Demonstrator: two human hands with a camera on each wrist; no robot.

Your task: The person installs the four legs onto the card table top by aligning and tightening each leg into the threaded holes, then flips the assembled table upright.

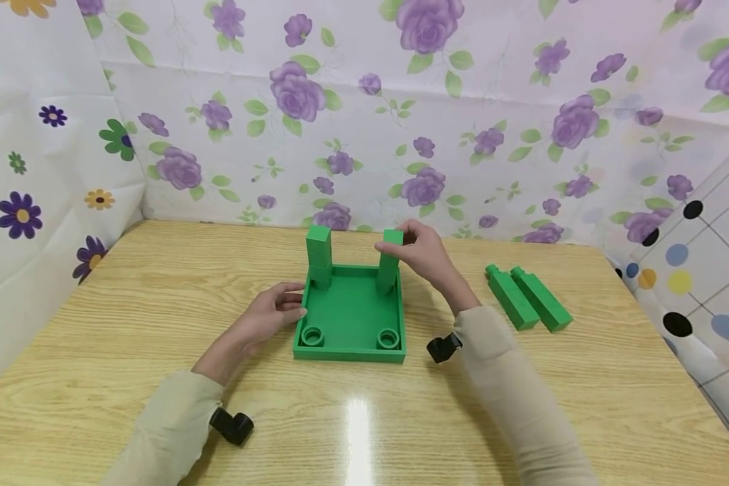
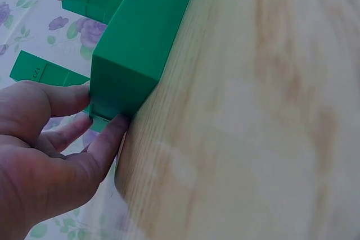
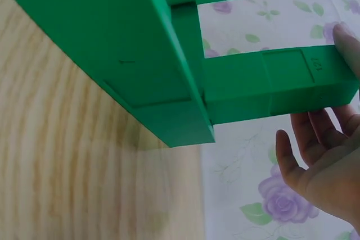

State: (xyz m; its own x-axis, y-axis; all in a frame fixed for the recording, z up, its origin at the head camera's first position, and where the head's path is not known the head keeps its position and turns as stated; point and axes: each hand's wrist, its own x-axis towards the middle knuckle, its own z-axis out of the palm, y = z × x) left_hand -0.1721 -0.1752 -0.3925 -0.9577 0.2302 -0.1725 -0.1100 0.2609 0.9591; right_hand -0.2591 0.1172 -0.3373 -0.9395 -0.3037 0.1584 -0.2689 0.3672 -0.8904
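A shallow green square tray with raised walls lies on the table in the head view. Two green posts stand at its back corners: a left post and a right post. Ring-shaped sockets sit in its front corners. My left hand holds the tray's left side, thumb at the rim and fingers along the outer wall. With my right hand I grip the right post near its top, thumb on the near side. In the right wrist view this post is marked 127.
Two loose green posts with narrow notched ends lie side by side on the wooden table, right of my right forearm. A flowered cloth hangs behind the table; patterned sheets flank it on both sides.
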